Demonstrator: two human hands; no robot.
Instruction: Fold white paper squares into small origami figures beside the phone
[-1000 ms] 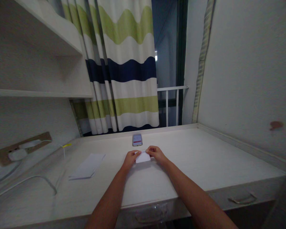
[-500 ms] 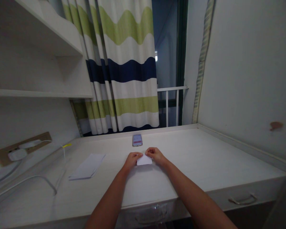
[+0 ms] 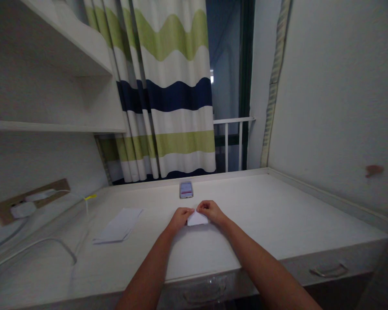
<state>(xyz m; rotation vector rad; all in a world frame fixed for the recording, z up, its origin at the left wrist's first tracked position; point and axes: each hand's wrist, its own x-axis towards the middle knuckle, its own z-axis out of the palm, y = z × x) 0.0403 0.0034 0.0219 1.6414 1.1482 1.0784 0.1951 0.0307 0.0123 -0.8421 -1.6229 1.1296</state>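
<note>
White folded paper (image 3: 197,219), small and roughly triangular with crisp creases, is pinched between both hands on the pale wood-grain desk (image 3: 278,215). The left hand (image 3: 179,217) is closed on its left edge and the right hand (image 3: 211,211) is clamped on its top right corner, fingertips nearly meeting. A flat rectangular phone (image 3: 186,189) is seen just behind the hands. Loose white sheets (image 3: 119,224) lie well apart to the left, near a curved white cable (image 3: 45,243).
</note>
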